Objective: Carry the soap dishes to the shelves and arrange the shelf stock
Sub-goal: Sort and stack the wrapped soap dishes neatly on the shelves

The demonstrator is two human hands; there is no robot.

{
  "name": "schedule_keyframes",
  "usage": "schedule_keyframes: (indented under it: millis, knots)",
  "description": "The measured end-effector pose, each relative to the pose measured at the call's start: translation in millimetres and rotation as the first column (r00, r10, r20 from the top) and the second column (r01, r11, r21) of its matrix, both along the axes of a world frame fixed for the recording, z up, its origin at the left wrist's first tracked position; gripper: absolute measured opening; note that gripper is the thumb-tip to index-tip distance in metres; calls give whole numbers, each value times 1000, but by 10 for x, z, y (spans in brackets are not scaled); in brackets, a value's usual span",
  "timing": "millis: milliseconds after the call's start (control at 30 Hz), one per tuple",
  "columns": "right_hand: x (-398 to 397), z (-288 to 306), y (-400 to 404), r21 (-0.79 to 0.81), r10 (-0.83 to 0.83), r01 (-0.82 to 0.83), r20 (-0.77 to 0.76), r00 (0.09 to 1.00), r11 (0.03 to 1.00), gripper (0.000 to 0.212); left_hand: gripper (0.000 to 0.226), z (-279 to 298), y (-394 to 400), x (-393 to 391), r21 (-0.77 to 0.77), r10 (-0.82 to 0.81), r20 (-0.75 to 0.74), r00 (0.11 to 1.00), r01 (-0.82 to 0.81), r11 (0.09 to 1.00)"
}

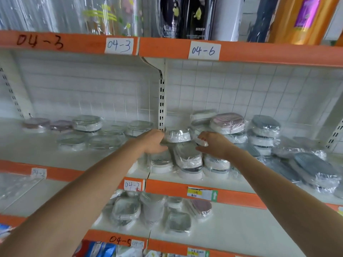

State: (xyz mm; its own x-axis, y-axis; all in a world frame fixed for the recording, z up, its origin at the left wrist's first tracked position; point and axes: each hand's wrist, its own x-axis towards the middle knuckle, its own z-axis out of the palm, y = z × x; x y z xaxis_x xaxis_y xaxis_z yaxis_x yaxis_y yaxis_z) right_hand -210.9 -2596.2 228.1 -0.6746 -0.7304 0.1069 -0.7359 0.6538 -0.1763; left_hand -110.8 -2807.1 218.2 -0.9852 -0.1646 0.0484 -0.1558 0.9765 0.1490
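Flanking both hands' fingers (201, 140), clamped on one wrapped soap dish (178, 135): stacked dishes (264, 133), slotted upright (161, 101).

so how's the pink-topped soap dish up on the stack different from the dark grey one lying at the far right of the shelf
The pink-topped soap dish sits high on a stack at the back; the dark grey soap dish lies low near the shelf's front. The pink one is oval with a white base; the grey one looks longer and tilted. Both are wrapped in clear plastic.
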Motion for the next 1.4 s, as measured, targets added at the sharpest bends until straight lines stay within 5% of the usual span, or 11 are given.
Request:
schedule_keyframes:
  millis: [267, 433, 733, 1400]
  knots:
    - [-191, 18, -725, 57, -104, 105, -25, 994, 993, 66, 26, -138, -741, -285, 18, 24, 16, 1000, -24, 1000]
    - [-205, 1, -1224, 103, -230, 234, -51, 972, 967, 74, 50, -166, -1280, -430, 24, -17, 26, 1000, 17, 1000]
    - [-321, -168, -1716, 236, -519, 527, -99, 849, 816, 91, 55, -230, -2034, -692, -9, -79, 74, 994, 80, 997]
    - [-437, -243, -1961, 344, -633, 631, -124, 764, 695, 111, 118, -513, -2279, -1355, -68, -166, 183, 969, 181, 981]
